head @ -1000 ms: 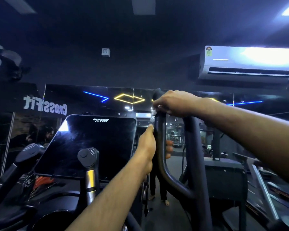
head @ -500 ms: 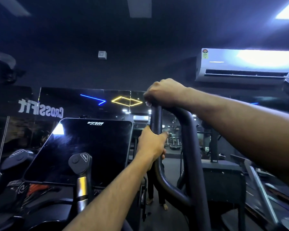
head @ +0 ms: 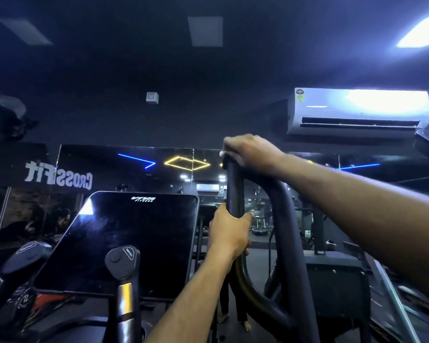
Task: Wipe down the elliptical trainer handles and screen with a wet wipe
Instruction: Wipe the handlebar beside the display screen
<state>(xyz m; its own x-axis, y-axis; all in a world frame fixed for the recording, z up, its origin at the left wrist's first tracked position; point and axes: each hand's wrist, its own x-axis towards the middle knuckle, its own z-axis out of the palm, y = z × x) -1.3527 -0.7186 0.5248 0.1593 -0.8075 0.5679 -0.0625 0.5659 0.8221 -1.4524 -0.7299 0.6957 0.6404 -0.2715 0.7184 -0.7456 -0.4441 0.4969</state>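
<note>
Your two hands hold the tall black handle, one above the other.

From the head camera: your right hand [head: 250, 154] is curled over the top end of the looped handle [head: 233, 189], and a tiny white bit, likely the wet wipe [head: 222, 153], peeks out by your fingers. Your left hand [head: 229, 231] is wrapped tight around the same bar lower down. The bar runs up and down between both grips, so I think the wipe should slide down along it toward your left hand. The dark screen [head: 134, 241] leans back just to the left of your left hand, which is the nearer hand to it. The short handle [head: 122, 263] with the shiny band stands in front of the screen.
</note>
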